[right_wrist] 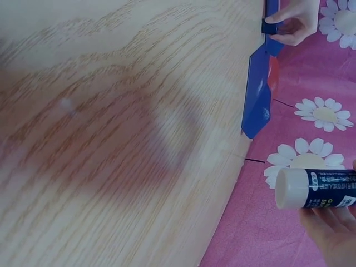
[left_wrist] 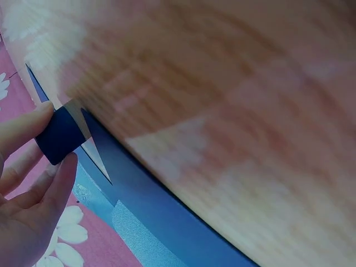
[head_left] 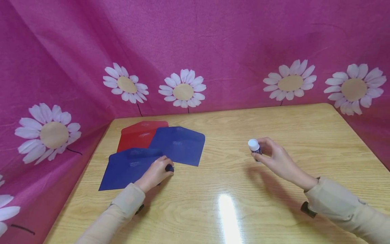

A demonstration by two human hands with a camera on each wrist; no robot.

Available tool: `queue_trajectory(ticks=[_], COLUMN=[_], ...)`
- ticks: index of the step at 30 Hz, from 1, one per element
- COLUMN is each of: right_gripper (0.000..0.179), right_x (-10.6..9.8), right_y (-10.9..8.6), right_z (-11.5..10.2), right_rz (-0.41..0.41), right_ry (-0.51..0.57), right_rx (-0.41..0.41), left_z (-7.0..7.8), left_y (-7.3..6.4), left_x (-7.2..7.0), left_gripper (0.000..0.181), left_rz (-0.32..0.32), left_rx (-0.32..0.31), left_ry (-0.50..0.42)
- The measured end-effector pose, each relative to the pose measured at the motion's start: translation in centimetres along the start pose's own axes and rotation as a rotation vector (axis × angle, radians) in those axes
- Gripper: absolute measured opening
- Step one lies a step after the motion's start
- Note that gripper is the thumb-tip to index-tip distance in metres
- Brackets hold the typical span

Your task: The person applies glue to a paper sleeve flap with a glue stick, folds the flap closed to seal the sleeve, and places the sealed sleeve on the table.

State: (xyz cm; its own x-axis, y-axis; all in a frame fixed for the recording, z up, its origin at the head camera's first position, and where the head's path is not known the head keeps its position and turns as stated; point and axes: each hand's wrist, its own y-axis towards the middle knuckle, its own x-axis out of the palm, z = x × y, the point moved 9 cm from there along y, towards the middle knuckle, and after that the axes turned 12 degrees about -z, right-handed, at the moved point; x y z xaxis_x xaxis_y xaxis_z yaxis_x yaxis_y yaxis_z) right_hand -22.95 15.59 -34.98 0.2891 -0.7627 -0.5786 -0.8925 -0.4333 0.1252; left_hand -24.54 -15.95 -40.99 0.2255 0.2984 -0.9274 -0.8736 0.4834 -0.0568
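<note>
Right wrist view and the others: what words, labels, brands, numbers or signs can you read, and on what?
Tube in the right hand: yellow lettering seems to start with "G"; the rest and the white print are too small or blurred; a QR-like square beside it.
Dark cap in the left hand: none visible.
Red envelope, blue envelopes: none readable.

Bright, soft light leaves white glare (head_left: 230, 218) and faint shadows (head_left: 269, 189) on the table (head_left: 219, 176).
</note>
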Motion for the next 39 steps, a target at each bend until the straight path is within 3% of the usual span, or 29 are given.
queue_trajectory(ticks=[6,14,22,29,39], right_gripper=[0.036,0.038,0.037,0.037,0.037], right_x=[0.1,0.5,0.7,1.2,2.4], right_y=[0.0,0.2,0.5,0.9,1.2], right_z=[0.0,0.0,-0.5,-0.9,-0.9], right_rz=[-0.022,-0.059,-0.06,-0.059,-0.041], right_ry=[0.036,0.125,0.176,0.319,0.512], right_rx=[0.017,0.026,0.033,0.057,0.152], left_z=[0.3,1.9,4.2,6.9,10.1], left_y=[-0.1,0.0,0.3,0.7,1.2], left_x=[-0.3,-1.5,-2.2,-2.8,-2.3], left_gripper=[0.023,0.019,0.021,0.022,0.024], left_rz=[0.012,0.087,0.123,0.17,0.162], left_rx=[0.019,0.048,0.025,0.064,0.15], left_ry=[0.018,0.012,-0.124,-0.249,-0.386])
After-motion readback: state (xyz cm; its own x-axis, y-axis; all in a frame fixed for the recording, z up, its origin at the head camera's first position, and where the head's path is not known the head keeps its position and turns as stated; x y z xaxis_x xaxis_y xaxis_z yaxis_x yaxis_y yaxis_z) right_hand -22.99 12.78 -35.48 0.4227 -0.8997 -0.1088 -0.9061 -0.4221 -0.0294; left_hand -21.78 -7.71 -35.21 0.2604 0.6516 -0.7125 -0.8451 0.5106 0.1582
